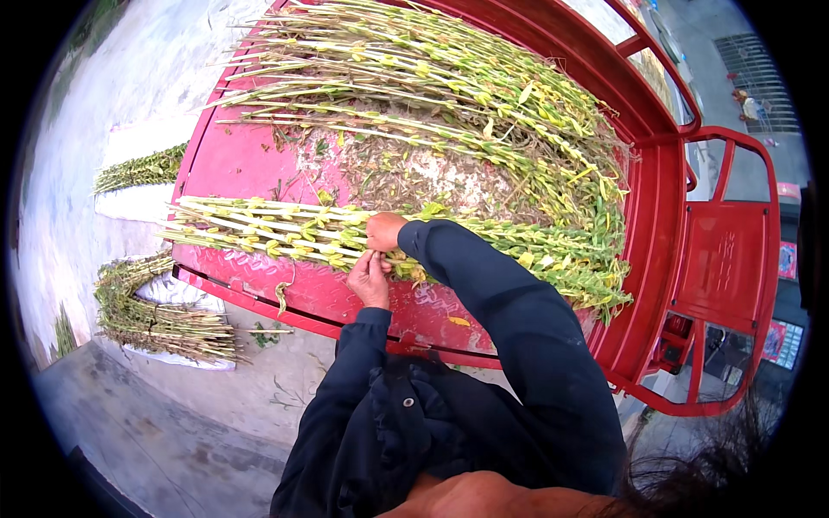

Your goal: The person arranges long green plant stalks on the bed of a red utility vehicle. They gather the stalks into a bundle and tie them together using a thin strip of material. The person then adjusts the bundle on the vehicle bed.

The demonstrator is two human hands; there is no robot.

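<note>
Both your left hand (pixel 370 278) and right hand (pixel 384 230) are clamping fingers on the green stalk bundle (pixel 268 231) lying across the red cart bed (pixel 250 164), white sacks (pixel 138 203) beside it.

Bare red truck bed (pixel 233 164) at centre left open for passage, loose stalk pile (pixel 449 86) blocking the upper centre, stalk bundle (pixel 285 231) crossing mid frame, red side rail (pixel 665 198) closing the right edge

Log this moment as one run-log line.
left hand: pinching bundle | right hand: gripping bundle | bundle of green leafy plant stalks: lying across red metal cart bed | loose stalk pile: behind
</note>
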